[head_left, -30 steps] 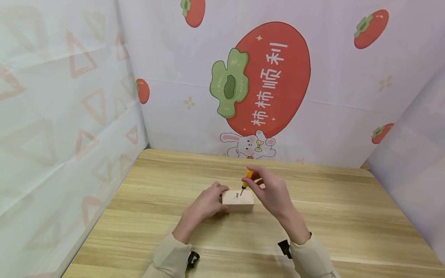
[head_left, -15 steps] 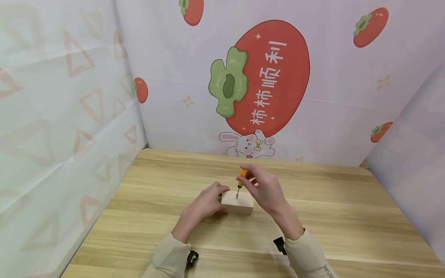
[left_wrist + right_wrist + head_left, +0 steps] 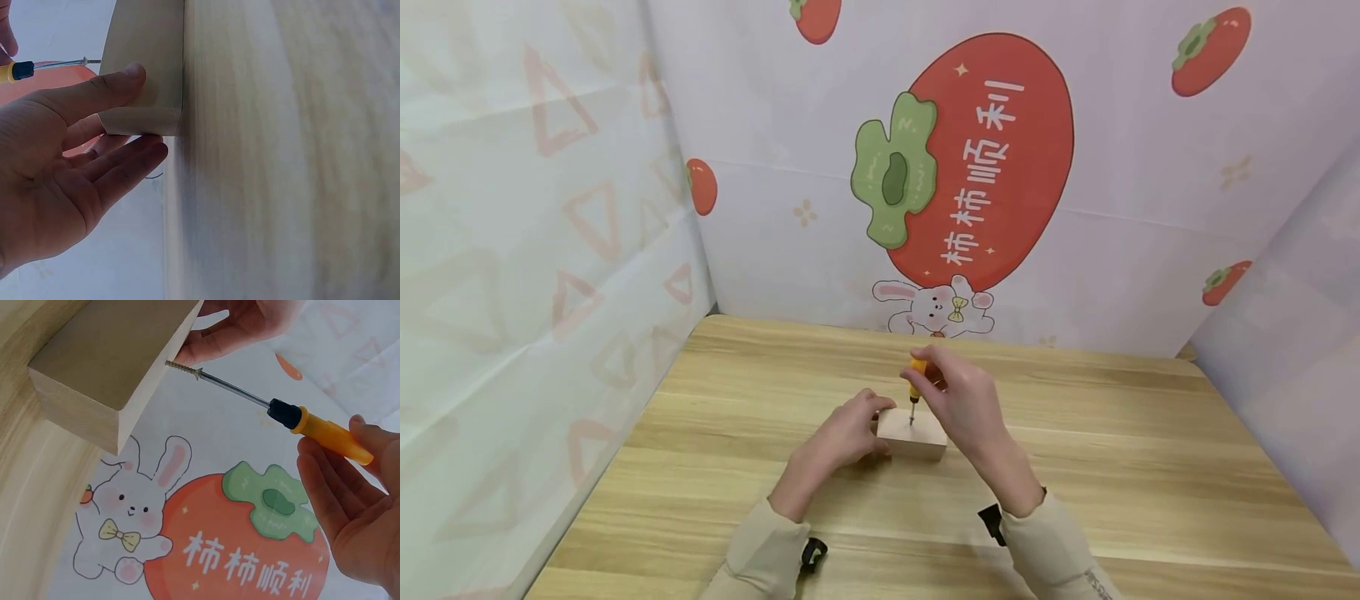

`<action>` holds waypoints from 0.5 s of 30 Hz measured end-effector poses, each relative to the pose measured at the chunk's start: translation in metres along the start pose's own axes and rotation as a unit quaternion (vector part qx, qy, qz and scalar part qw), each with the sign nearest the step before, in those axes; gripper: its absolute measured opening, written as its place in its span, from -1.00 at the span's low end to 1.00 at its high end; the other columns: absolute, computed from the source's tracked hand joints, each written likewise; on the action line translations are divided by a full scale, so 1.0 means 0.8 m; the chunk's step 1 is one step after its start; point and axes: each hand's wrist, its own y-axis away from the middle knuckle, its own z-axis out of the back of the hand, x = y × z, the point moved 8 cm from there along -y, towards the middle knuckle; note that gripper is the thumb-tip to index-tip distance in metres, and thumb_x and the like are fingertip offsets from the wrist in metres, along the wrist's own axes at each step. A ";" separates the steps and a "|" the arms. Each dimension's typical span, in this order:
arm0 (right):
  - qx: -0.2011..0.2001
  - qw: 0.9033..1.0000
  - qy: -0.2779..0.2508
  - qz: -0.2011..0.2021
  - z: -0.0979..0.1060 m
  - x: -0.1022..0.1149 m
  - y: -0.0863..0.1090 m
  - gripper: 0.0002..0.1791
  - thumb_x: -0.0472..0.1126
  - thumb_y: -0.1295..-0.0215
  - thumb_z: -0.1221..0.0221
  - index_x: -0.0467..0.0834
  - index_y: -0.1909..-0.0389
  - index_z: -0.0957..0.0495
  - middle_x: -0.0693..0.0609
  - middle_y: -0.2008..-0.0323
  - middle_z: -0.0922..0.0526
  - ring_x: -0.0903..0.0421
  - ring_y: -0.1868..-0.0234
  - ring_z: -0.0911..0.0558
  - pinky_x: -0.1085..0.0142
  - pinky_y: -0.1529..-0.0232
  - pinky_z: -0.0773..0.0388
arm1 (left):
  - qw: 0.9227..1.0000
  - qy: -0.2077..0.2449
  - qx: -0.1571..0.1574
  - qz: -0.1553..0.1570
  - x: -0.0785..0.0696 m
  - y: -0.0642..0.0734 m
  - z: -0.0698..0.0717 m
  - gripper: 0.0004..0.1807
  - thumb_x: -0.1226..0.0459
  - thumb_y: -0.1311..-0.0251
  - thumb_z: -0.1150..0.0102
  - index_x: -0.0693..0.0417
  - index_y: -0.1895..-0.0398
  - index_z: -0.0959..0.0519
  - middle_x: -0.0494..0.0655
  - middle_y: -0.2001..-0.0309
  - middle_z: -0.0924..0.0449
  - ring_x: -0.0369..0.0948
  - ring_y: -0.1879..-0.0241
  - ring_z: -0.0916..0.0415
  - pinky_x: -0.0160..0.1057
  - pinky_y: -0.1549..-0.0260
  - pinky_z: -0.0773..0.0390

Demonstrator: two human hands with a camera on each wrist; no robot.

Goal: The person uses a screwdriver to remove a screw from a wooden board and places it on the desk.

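Note:
A pale wooden block [image 3: 912, 433] lies on the table, and a screw [image 3: 184, 367] stands up from its top face with much of its thread showing. My left hand [image 3: 844, 433] grips the block's left end, thumb [image 3: 125, 84] on the near side and fingers round the end. Above the block, my right hand [image 3: 962, 404] pinches the yellow handle of a screwdriver [image 3: 331, 439] between thumb and fingers. The screwdriver's shaft points down, and its tip meets the screw head in the right wrist view.
The wood-grain table [image 3: 1150, 467] runs under both arms. Behind it hangs a printed cloth [image 3: 775, 250] with a large red persimmon and a rabbit. Another cloth [image 3: 550, 292] with triangles closes off the left side.
My right hand has moved left with the screwdriver, whose tip went from beside the screw onto its head. The screwdriver is now more upright. My left hand has stayed on the block.

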 end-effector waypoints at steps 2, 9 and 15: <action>0.001 1.000 -0.006 0.001 0.002 0.000 -0.002 -0.71 -0.23 -0.09 -0.45 -0.13 0.16 -0.63 0.06 0.56 -0.64 0.23 0.58 -0.61 0.36 0.50 -0.61 | 1.000 0.003 0.001 -0.001 -0.001 0.000 0.000 -0.35 0.28 0.02 -0.53 0.17 -0.21 -0.54 0.01 -0.01 -0.50 -0.07 0.00 -0.54 -0.06 -0.04 -0.56; 0.013 0.998 -0.054 0.017 0.007 -0.007 -0.003 -0.70 -0.28 -0.06 -0.45 -0.13 0.17 -0.63 0.08 0.53 -0.70 0.25 0.57 -0.63 0.41 0.47 -0.62 | 1.000 0.012 0.005 0.003 -0.001 0.000 -0.001 -0.34 0.30 0.01 -0.52 0.18 -0.23 -0.53 0.02 -0.02 -0.50 -0.07 -0.01 -0.54 -0.05 -0.06 -0.56; 0.026 0.995 -0.097 0.028 0.008 -0.014 -0.004 -0.71 -0.34 -0.05 -0.44 -0.15 0.17 -0.65 0.07 0.47 -0.72 0.26 0.54 -0.65 0.40 0.44 -0.64 | 1.000 0.019 0.008 0.006 0.002 0.001 -0.002 -0.34 0.31 0.01 -0.51 0.18 -0.23 -0.53 0.00 -0.02 -0.50 -0.10 0.00 -0.52 -0.07 -0.05 -0.56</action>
